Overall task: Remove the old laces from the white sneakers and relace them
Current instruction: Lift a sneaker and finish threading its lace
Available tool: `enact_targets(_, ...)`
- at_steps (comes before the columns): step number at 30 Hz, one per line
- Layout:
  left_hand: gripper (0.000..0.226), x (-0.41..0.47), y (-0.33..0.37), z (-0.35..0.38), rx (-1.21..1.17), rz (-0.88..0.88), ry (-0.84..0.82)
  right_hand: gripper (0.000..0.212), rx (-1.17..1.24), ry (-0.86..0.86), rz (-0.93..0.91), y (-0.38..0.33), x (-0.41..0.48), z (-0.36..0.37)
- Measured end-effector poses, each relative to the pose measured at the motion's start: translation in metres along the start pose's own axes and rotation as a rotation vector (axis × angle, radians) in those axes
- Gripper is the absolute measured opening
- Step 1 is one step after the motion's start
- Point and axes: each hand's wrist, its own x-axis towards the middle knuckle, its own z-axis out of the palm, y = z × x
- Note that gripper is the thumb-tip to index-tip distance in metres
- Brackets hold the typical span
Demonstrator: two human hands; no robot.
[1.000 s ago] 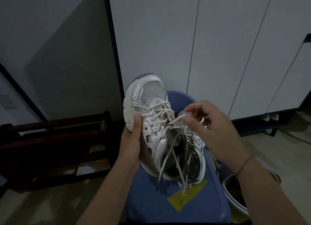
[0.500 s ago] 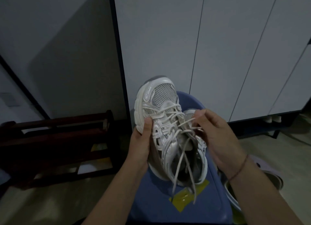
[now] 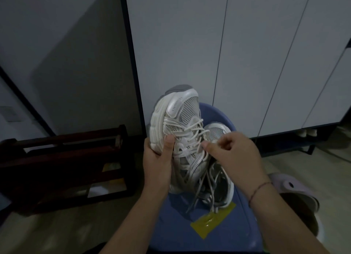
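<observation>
Now: left hand [image 3: 159, 159] grip wrapped round sneaker [image 3: 177, 117] sole edge, holding it toe-up over blue stool [image 3: 218, 234] far edge, steadying eyelets; right hand [image 3: 234, 156] grip pinching lace [image 3: 194, 137] mid-row, likely to pull it loose.

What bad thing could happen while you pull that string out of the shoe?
1. The left hand grips the lifted sneaker only along one side, so a hard tug by the right hand on the lace might twist it loose.
2. The loose lace ends hang down over the second sneaker on the blue stool; they could tangle, or drag that shoe off.
</observation>
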Motion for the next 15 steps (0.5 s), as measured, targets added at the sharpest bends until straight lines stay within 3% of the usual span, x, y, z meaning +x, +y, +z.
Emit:
enact_targets(4, 0.034, 0.0006, -0.0014, 0.0015, -0.030, -0.006, 0.036, 0.025, 0.138, 0.175, -0.170, -0.0040, -0.0015, -0.0073)
enact_targets(7, 0.032, 0.0016, 0.0006, 0.0026, -0.018, 0.010, 0.038, 0.023, 0.083, 0.058, -0.259, -0.0071, -0.0056, -0.0080)
enact_targets(10, 0.034, 0.0017, -0.0008, 0.0023, -0.023, 0.014, 0.043, 0.008, 0.000, -0.088, -0.172, -0.0071, -0.0091, -0.0016)
enact_targets(15, 0.039, 0.0005, -0.0037, 0.0017, -0.054, -0.019, 0.025, 0.013, 0.012, -0.128, -0.086, -0.0043, -0.0032, -0.0013)
